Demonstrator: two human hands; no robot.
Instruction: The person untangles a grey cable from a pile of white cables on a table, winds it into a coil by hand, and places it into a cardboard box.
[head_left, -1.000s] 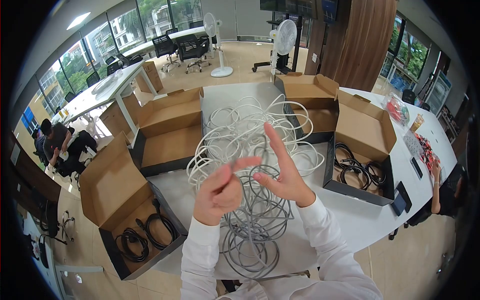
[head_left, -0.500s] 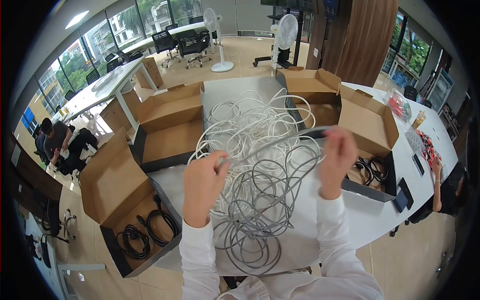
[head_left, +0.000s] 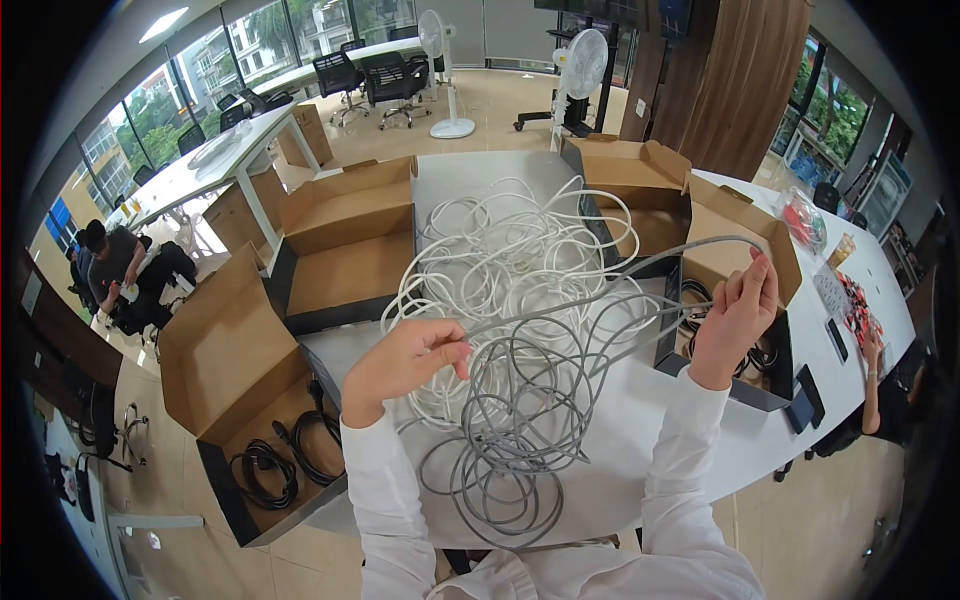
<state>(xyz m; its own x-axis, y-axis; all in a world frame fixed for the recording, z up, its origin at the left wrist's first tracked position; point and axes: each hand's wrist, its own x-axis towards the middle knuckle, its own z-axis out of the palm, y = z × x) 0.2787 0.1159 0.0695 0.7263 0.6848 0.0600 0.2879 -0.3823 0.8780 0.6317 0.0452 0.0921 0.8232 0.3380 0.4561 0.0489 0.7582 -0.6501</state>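
A tangle of grey cable lies at the front of the white table, partly over a heap of white cable. My right hand, raised over the right front box, is closed on the grey cable, which arches up to its fingertips. My left hand, left of the tangle, has its thumb and fingers closed around the same cable. A length of it runs between the two hands above the heap.
Open cardboard boxes stand around the heap; the left front box and right front box hold black cables. An empty box is at back left. Phones lie right. A co-worker's hand is at the right edge; another person sits far left.
My right hand has moved right and slightly down, drawing the grey cable out longer. My left hand has shifted a little left. The view has moved slightly.
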